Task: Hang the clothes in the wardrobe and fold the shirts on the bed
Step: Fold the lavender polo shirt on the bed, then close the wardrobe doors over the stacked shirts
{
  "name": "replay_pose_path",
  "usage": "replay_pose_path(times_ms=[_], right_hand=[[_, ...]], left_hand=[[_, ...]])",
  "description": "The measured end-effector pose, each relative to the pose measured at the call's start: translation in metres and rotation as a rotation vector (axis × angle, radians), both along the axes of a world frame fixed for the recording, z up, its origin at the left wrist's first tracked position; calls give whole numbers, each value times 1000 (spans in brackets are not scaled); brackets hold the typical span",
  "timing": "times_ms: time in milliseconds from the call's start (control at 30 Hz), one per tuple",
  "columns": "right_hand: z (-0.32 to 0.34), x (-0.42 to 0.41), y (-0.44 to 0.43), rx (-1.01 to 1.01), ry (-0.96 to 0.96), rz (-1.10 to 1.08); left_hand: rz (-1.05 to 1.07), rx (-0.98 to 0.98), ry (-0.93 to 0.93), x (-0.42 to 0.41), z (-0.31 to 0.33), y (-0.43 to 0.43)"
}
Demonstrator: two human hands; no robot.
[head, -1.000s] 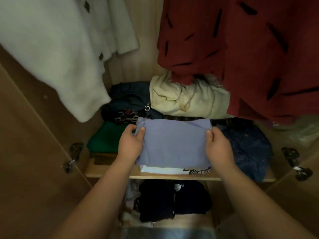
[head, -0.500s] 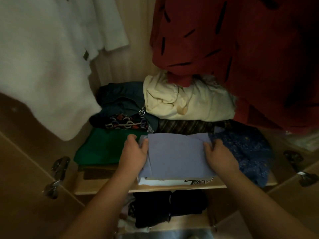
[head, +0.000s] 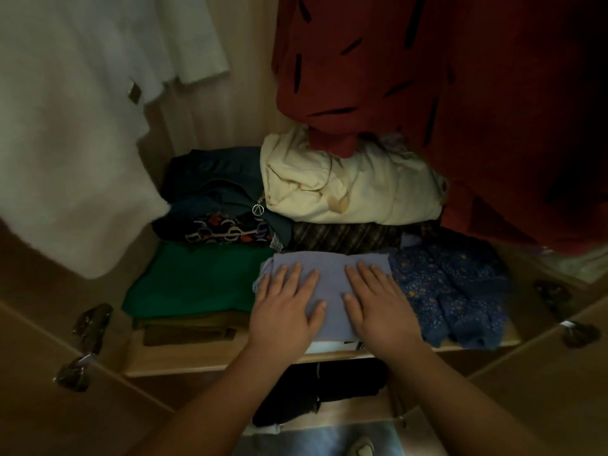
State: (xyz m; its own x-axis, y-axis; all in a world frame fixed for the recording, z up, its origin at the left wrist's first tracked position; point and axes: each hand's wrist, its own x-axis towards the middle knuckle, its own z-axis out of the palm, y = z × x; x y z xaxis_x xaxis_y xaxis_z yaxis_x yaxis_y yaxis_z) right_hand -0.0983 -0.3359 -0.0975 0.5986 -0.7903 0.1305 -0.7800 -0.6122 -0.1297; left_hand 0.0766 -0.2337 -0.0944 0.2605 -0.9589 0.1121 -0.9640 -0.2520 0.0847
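Fingers (head: 293,274) on both hands straight, slightly spread, flat on lilac shirt (head: 330,284), nothing pinched. Left hand (head: 283,311) covers the shirt's left half and right hand (head: 378,307) its right half. Palms down, thumbs near each other, not touching.

Lilac shirt is folded and sits on a white shirt (head: 325,346) at the front edge of the wardrobe shelf (head: 210,363). Green top (head: 197,281) touches it on the left, blue floral garment (head: 454,291) on the right.

Behind it: striped cloth (head: 345,236), patterned cloth (head: 223,232), navy jacket (head: 217,179) with ring zip pull (head: 258,209), cream bundle (head: 362,192) on top of the stripes.

Red garment (head: 394,77) with black dashes hangs above right, hem overlapping the cream bundle. White garment (head: 65,126) hangs above left.

Black clothes (head: 322,386) on the shelf below. 2 hinges (head: 93,319) on the left door edge.
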Motion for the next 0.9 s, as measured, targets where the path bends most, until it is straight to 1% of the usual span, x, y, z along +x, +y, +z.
replay_pose_path(times_ms=[100, 200, 300, 367, 467, 600, 733, 800, 900], right_hand=[[-1, 0, -4, 30, -12, -2], [2, -2, -5, 85, -29, 19], [15, -7, -7, 144, -93, 71], [29, -19, -2, 135, -171, 82], [50, -57, 20, 94, -240, 39], [66, -137, 73, 19, -291, -38], [66, -239, 146, -4, -332, -136], [59, -292, 183, -1, -339, -208], [44, -364, 238, 18, -348, -322]], left_hand=[[-6, -14, 11, 0, 0, -3], [5, 12, 15, -2, 5, 0], [9, 44, 47, -3, 14, -1], [13, 22, 82, -7, 26, 2], [21, -47, 92, -27, 49, 17], [-54, -113, 147, -100, 61, 49], [-185, -125, 159, -206, 46, 88], [-257, -85, 155, -259, 35, 107], [-362, 34, 151, -328, 18, 132]])
